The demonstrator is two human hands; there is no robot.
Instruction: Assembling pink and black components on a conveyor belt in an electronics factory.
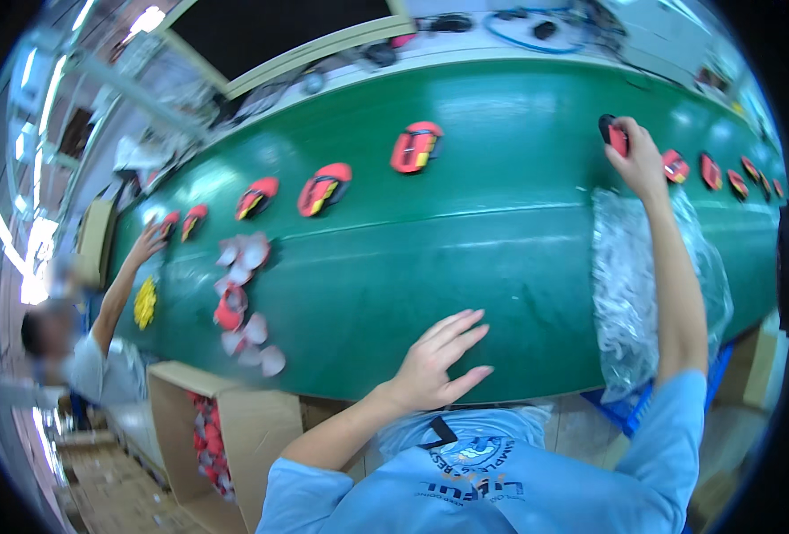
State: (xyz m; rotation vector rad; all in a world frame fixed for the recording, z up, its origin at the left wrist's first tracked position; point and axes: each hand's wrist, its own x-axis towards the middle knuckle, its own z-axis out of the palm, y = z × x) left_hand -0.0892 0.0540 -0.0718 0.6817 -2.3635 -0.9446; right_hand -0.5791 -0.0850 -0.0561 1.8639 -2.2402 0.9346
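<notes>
My right hand (641, 162) reaches out to the far right over the green belt (492, 267). Its fingers are closed round a red and black plastic part (618, 139). Close to the belt's near edge, my left hand (432, 363) holds nothing, its fingers stretched and thumb apart. A red oval part with black and yellow pieces (416, 148) lies at the far middle. Others like it, such as this red part (325, 190), form a row to the left, and several more red parts (675, 166) lie right of my right hand.
Under my right forearm lies a clear plastic bag (626, 285) of pale pieces. Red and translucent shells (230, 307) and a yellow pile (145, 303) are on the left. A co-worker's hand (149, 242) touches the row there. A cardboard box (261, 436) with red parts stands near left.
</notes>
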